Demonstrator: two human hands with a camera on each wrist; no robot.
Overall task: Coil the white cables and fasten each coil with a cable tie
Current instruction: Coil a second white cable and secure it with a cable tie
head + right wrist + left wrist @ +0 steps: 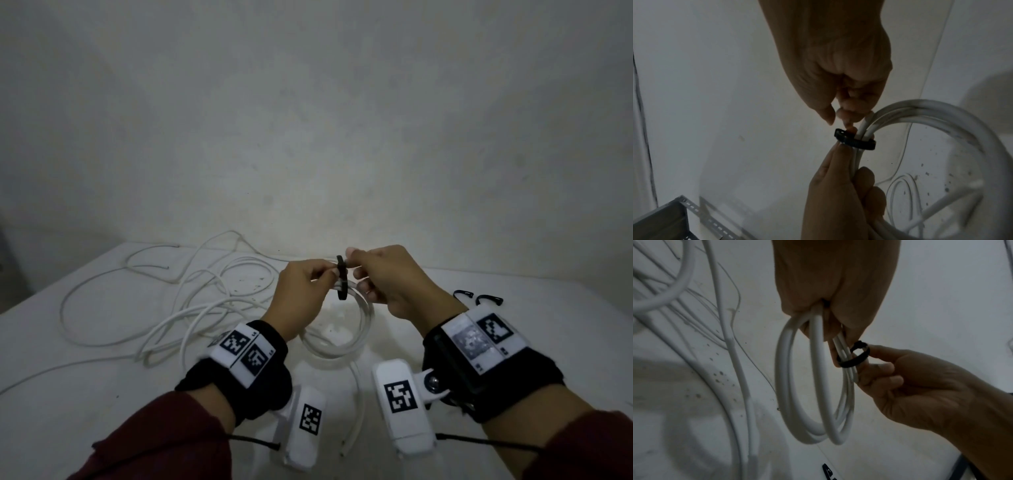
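Note:
A white cable coil [344,334] of several loops hangs between both hands above the white table [513,325]. A black cable tie [341,278] is looped loosely around the top of the coil [925,112]. My left hand [327,274] grips the coil strands just left of the tie, and in the right wrist view its thumb [840,155] reaches up to the tie [856,141]. My right hand [356,270] pinches the tie [856,356] from the right, with its lower fingers curled against the coil [785,373].
Loose white cables [191,291] sprawl over the left half of the table. Two spare black ties [478,298] lie at the right behind my right wrist. A cable end [356,411] trails toward the near edge. A grey slotted metal frame [666,219] stands beside the table. A wall rises directly behind.

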